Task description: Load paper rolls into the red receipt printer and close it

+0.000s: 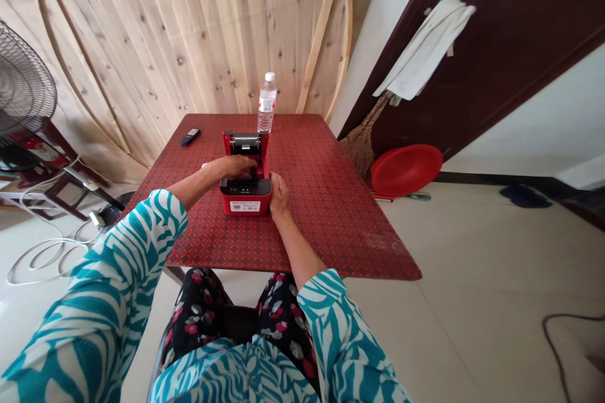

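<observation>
A small red and black label printer (246, 204) stands on the table with its lid (246, 143) raised. My left hand (235, 167) reaches over the printer from the left, its bent fingers down in the open compartment. What those fingertips hold, if anything, is hidden. Against the printer's right side lies my right hand (279, 196), fingers wrapped around the casing and partly out of sight behind it. A white label with print is stuck on the printer's front. Something small and white peeks out behind my left wrist; I cannot make out what it is.
The red patterned table (331, 214) also bears a water bottle (267, 104) behind the printer and a dark handheld device (190, 136) at the far left. A fan (23, 85) and cables stand left; a red basin (407, 170) and a broom (363, 138) are right.
</observation>
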{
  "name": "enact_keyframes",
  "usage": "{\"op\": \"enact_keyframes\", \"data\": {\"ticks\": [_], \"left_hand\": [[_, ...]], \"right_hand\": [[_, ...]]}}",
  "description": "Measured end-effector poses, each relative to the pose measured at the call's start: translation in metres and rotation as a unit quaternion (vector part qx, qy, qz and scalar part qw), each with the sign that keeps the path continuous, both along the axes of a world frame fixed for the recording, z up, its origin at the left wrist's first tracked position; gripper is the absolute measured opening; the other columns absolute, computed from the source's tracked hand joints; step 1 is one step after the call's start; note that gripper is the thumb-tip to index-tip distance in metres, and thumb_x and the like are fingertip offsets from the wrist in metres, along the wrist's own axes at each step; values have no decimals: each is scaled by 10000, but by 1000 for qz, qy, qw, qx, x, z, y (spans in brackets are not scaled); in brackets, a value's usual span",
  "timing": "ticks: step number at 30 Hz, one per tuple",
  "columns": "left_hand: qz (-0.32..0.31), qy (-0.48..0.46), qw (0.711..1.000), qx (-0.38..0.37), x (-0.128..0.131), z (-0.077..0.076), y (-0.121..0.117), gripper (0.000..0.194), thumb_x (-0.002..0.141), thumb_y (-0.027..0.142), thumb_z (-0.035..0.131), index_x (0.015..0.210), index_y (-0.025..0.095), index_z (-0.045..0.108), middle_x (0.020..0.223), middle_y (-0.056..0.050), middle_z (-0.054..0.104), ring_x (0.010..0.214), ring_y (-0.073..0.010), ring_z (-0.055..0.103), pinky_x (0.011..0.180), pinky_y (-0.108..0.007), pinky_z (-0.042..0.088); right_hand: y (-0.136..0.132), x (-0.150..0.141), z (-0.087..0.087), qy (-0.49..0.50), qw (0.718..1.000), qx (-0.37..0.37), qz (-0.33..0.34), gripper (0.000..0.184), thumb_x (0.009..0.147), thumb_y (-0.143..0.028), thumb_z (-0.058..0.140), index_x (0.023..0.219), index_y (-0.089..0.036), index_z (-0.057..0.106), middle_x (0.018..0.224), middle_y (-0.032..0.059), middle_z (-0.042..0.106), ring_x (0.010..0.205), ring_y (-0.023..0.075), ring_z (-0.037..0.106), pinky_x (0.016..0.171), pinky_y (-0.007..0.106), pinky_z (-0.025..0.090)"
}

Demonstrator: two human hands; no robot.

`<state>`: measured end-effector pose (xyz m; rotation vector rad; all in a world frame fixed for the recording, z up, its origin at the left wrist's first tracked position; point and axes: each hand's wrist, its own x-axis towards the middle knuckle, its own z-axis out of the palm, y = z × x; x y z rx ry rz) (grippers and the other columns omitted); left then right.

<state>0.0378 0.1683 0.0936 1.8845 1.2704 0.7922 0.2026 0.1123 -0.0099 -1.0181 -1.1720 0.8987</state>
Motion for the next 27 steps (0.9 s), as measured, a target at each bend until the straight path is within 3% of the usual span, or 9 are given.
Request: {"op": "enact_keyframes", "data": {"ticks": [2,4,10,14,17,20,23,27], "left_hand": [[-18,-4,994,-108,3,7,-3,275,525,-17,635,650,224,679,596,-3,655,550,-183,592,561,-235,416],[-45,17,986,-159,5,14,-5,302,512,-59,624,640,208,684,611,-20,657,597,-193,605,600,-237,414],[-51,82,995,16,-2,29,-15,304,515,-11,700,677,246,691,725,-3,683,822,-226,643,748,-235,444],[-30,177,977,114,0,32,-33,293,616,39,685,819,250,699,904,-39,705,991,-262,647,873,-286,465],[-12,178,972,156,3,38,-51,306,676,44,661,913,235,694,989,-65,689,1088,-284,623,967,-346,451],[-9,107,981,163,-2,47,-68,285,701,87,685,949,228,687,1021,-61,688,1130,-286,604,1032,-389,430],[31,-47,986,157,-23,55,-80,284,690,124,739,955,209,680,1021,-61,684,1104,-266,615,1009,-388,461],[109,-257,948,150,-75,50,-78,342,675,175,790,986,206,651,941,-52,680,949,-225,657,858,-358,541]], "right_hand": [[0,0,-1,3,1000,3,0,485,867,-606,437,1049,-231,685,1116,71,710,1061,206,616,1016,398,436],[0,0,-1,4,1000,5,0,478,869,-601,439,1048,-230,683,1112,71,711,1057,208,616,1010,406,440],[0,-1,-1,-2,1000,8,-8,502,863,-624,432,1031,-227,690,1095,72,718,1044,211,624,1017,415,440],[1,-1,0,0,1000,4,-7,502,861,-623,433,1028,-226,691,1090,73,719,1041,214,629,1014,420,445],[2,-1,0,-4,1000,1,-13,495,859,-616,437,1022,-225,693,1101,76,717,1064,217,623,1023,417,439],[1,-1,0,-4,1000,4,-6,483,868,-607,429,1028,-235,691,1104,65,718,1063,208,624,1017,404,442],[-2,-1,2,-1,1000,-2,2,483,869,-606,428,1038,-235,687,1105,63,719,1058,208,626,1004,405,449],[-5,0,5,-6,1000,-3,1,497,873,-601,421,1046,-218,686,1107,78,716,1062,221,626,995,414,447]]}}
